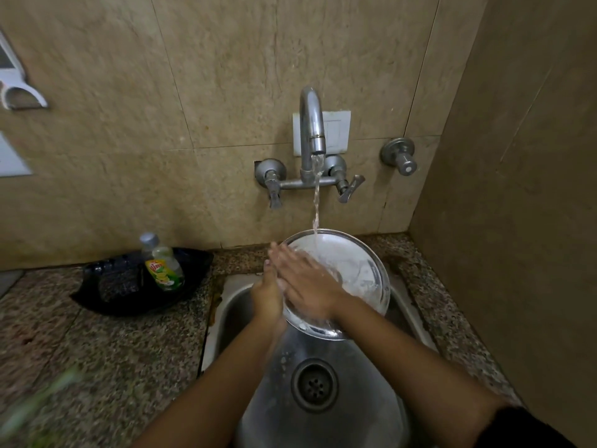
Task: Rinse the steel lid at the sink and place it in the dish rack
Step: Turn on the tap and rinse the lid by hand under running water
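Note:
The round steel lid (361,270) is held tilted over the steel sink (323,367), its soapy inner face turned up under the running water. My left hand (268,295) grips the lid's left rim from the side. My right hand (307,279) lies flat on the lid's inner face with fingers stretched out toward the upper left. Water falls from the tap (311,124) onto the lid's far edge. No dish rack is in view.
A dish soap bottle (163,263) stands in a black tray (135,282) on the granite counter left of the sink. The tap handles (349,189) and a separate valve (400,156) stick out from the tiled wall. A side wall closes in on the right.

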